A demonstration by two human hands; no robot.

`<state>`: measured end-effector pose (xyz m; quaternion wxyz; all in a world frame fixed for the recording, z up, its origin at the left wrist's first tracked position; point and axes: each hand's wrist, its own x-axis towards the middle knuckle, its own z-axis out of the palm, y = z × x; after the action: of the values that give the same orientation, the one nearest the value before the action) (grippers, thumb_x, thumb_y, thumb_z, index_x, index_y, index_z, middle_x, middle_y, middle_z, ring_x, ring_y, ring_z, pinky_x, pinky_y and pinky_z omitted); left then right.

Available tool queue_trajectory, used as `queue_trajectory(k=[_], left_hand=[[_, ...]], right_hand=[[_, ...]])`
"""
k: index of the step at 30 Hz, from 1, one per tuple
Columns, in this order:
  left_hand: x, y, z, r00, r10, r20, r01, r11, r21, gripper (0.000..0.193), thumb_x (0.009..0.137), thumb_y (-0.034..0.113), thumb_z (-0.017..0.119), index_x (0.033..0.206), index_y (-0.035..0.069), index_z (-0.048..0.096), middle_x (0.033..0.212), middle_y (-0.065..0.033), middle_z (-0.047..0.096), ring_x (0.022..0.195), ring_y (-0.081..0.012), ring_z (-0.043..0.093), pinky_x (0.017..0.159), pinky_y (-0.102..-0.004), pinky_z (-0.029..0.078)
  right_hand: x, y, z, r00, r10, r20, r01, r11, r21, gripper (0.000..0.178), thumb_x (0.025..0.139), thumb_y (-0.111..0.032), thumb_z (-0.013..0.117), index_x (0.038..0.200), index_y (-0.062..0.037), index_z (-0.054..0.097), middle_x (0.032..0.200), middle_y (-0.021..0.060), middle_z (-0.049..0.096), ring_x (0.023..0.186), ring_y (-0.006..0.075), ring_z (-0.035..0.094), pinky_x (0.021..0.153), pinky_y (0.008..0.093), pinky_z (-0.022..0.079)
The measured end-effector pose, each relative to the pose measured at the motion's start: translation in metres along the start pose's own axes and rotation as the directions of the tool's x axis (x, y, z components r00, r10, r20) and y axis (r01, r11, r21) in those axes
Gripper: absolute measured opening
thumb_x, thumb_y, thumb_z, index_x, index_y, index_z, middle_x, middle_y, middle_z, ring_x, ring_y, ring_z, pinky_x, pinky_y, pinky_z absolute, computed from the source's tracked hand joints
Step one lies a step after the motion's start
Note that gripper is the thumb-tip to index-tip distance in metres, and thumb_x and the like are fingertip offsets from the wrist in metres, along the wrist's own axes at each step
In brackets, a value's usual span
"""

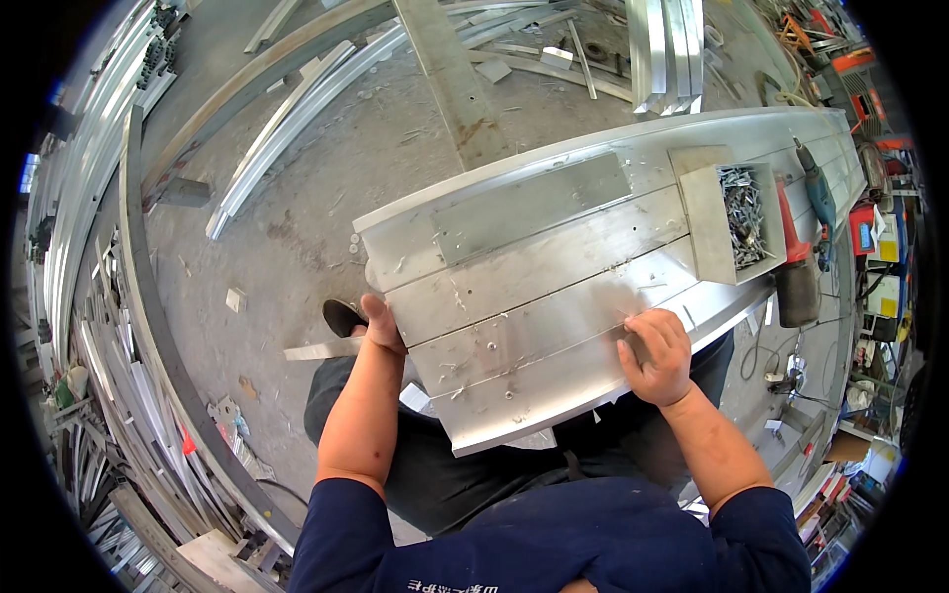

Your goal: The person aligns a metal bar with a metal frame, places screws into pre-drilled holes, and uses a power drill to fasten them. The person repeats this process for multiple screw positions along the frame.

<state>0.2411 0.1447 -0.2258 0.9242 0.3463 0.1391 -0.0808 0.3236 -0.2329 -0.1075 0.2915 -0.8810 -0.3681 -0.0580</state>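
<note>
A silver metal bench top (554,287), made of long strips laid side by side, stretches before me and carries small metal scraps. At its left end is my left hand (384,324), thumb raised and the other fingers hidden at the edge. A flat pale metal bar (321,351) sticks out leftward beside that wrist; whether the hand touches it I cannot tell. Above the bench's near side, my right hand (657,356) has its fingers curled in; anything held there is too small to make out. An open metal box (707,222) of small rivet-like pieces (743,212) stands beyond it.
A flat grey plate (534,208) lies on the bench's far half. Right of the box are a red-handled tool (791,222) and a teal power drill (817,188). Long aluminium profiles (297,128) lie on the floor. Cluttered shelves (880,257) line the right side.
</note>
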Motion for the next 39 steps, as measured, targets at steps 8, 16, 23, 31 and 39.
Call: queue_trajectory(k=[8, 16, 23, 31, 39], left_hand=[[-0.023, -0.011, -0.018, 0.994, -0.053, -0.091, 0.048, 0.997, -0.055, 0.103, 0.078, 0.071, 0.074, 0.153, 0.008, 0.042, 0.147, -0.0128, 0.056, 0.132, -0.0330, 0.056, 0.108, -0.0495, 0.049], [-0.018, -0.010, -0.028, 0.998, -0.032, 0.061, 0.041, 0.989, -0.141, 0.106, 0.073, 0.066, 0.080, 0.152, 0.005, 0.044, 0.147, -0.0150, 0.056, 0.131, -0.0330, 0.057, 0.107, -0.0493, 0.050], [-0.016, -0.009, -0.031, 0.995, -0.050, 0.091, 0.063, 0.987, -0.149, 0.112, 0.066, 0.063, 0.086, 0.151, 0.003, 0.044, 0.146, -0.0162, 0.056, 0.129, -0.0336, 0.059, 0.106, -0.0481, 0.052], [-0.010, -0.010, -0.038, 0.981, -0.040, 0.188, 0.077, 0.979, -0.189, 0.108, 0.065, 0.052, 0.089, 0.150, 0.001, 0.045, 0.143, -0.0174, 0.058, 0.126, -0.0346, 0.061, 0.102, -0.0480, 0.054], [-0.016, 0.005, -0.007, 0.990, -0.136, 0.047, 0.141, 0.983, -0.117, 0.097, 0.071, 0.046, 0.085, 0.148, 0.001, 0.046, 0.139, -0.0184, 0.060, 0.122, -0.0353, 0.063, 0.100, -0.0499, 0.055]], right_hand=[[0.007, -0.003, -0.002, 1.000, -0.008, -0.012, 0.008, 1.000, 0.006, 0.028, 0.074, -0.006, 0.075, 0.101, -0.0007, 0.069, 0.093, 0.0125, 0.067, 0.087, 0.0326, 0.065, 0.083, 0.0426, 0.054], [0.006, -0.001, -0.001, 1.000, -0.016, -0.009, 0.016, 1.000, 0.012, 0.026, 0.074, -0.006, 0.075, 0.099, -0.0001, 0.069, 0.093, 0.0129, 0.069, 0.086, 0.0329, 0.065, 0.085, 0.0437, 0.056], [0.007, -0.002, -0.003, 1.000, -0.014, 0.000, 0.014, 1.000, 0.009, 0.025, 0.074, -0.006, 0.075, 0.097, -0.0003, 0.070, 0.092, 0.0130, 0.069, 0.087, 0.0328, 0.066, 0.086, 0.0442, 0.056], [0.007, -0.002, -0.002, 1.000, -0.017, 0.003, 0.017, 1.000, -0.001, 0.025, 0.073, -0.006, 0.075, 0.097, -0.0011, 0.070, 0.092, 0.0128, 0.068, 0.087, 0.0320, 0.066, 0.085, 0.0439, 0.056], [0.007, -0.001, -0.002, 1.000, -0.027, -0.002, 0.027, 1.000, 0.012, 0.025, 0.072, -0.005, 0.075, 0.096, -0.0015, 0.070, 0.092, 0.0123, 0.068, 0.087, 0.0316, 0.066, 0.085, 0.0435, 0.056]])
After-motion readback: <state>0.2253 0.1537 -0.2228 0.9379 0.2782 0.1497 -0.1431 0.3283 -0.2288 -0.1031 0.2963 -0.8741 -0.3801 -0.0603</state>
